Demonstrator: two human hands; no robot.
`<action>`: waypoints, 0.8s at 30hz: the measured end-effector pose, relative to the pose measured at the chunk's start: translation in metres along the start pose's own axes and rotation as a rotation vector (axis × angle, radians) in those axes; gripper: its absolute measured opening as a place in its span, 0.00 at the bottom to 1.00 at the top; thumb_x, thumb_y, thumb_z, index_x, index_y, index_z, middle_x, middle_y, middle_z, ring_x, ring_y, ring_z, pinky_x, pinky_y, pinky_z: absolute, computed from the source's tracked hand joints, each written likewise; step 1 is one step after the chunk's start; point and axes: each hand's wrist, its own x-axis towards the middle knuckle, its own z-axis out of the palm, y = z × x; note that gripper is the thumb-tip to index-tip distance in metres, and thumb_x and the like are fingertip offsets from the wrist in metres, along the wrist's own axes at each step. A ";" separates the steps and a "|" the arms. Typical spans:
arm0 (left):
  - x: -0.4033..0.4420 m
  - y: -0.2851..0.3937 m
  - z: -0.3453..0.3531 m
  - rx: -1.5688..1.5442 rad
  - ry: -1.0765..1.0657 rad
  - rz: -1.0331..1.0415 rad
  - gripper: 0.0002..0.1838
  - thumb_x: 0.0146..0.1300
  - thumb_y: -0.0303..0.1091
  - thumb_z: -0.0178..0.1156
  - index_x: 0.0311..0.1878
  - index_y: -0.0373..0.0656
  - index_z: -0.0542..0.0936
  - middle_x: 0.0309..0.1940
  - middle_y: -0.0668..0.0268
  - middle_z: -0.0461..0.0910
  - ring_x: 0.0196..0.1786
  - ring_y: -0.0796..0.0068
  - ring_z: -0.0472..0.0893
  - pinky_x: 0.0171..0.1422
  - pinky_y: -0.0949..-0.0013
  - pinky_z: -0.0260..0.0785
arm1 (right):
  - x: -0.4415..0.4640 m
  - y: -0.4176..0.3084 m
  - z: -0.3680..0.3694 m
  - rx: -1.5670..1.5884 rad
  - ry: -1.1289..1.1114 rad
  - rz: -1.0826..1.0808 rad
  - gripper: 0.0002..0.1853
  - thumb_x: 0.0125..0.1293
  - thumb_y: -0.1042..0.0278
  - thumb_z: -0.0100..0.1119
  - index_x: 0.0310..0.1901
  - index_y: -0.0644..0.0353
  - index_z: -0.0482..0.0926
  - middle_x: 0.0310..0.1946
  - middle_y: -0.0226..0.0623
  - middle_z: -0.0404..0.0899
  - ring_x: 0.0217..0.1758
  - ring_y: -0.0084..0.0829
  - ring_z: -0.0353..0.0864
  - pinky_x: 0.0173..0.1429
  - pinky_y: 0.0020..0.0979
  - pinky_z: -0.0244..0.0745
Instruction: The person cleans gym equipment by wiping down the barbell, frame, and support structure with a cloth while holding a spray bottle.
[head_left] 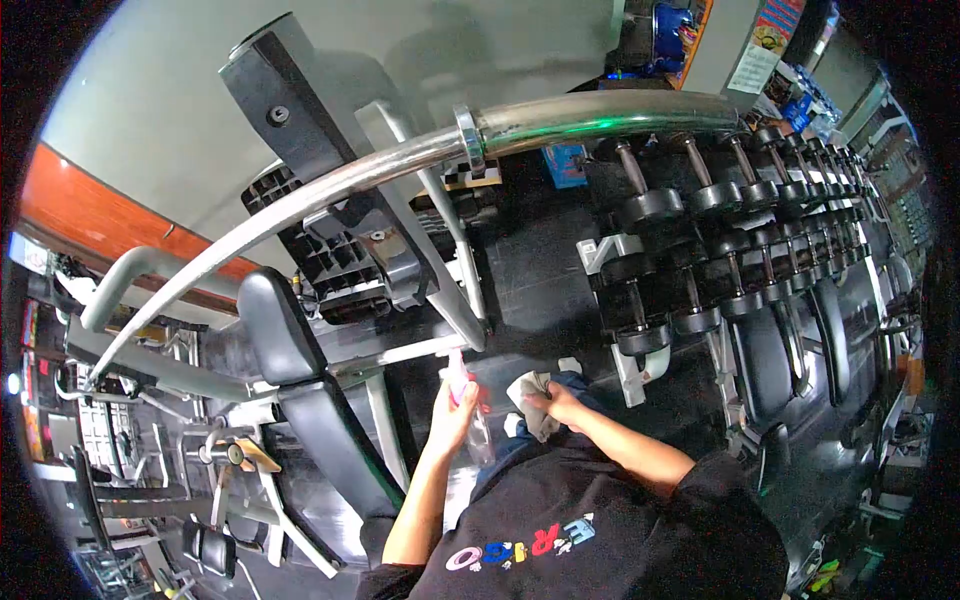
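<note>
My left hand (453, 415) is wrapped round a spray bottle (458, 376) with pink on it, held upright in front of my body. Its lower part looks clear. In my right hand (562, 406) is a bunched grey cloth (534, 402), a little to the right of the bottle. Both hands are over the dark floor, close to my legs. Just beyond the bottle runs a light grey frame bar (410, 353) of the exercise machine.
A long metal bar (330, 184) arches across the view above my hands. A black padded bench (335, 450) stands at the left. To the right is a rack with several dumbbells (655, 205). A grey wall (170, 110) with an orange band rises behind.
</note>
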 end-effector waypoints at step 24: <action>0.085 0.080 0.102 0.529 0.391 0.222 0.24 0.51 0.44 0.73 0.43 0.38 0.77 0.33 0.62 0.83 0.37 0.73 0.83 0.45 0.69 0.74 | 0.080 -0.027 -0.114 -0.085 -0.203 -0.041 0.26 0.65 0.54 0.65 0.56 0.65 0.74 0.49 0.36 0.80 0.51 0.25 0.77 0.56 0.30 0.72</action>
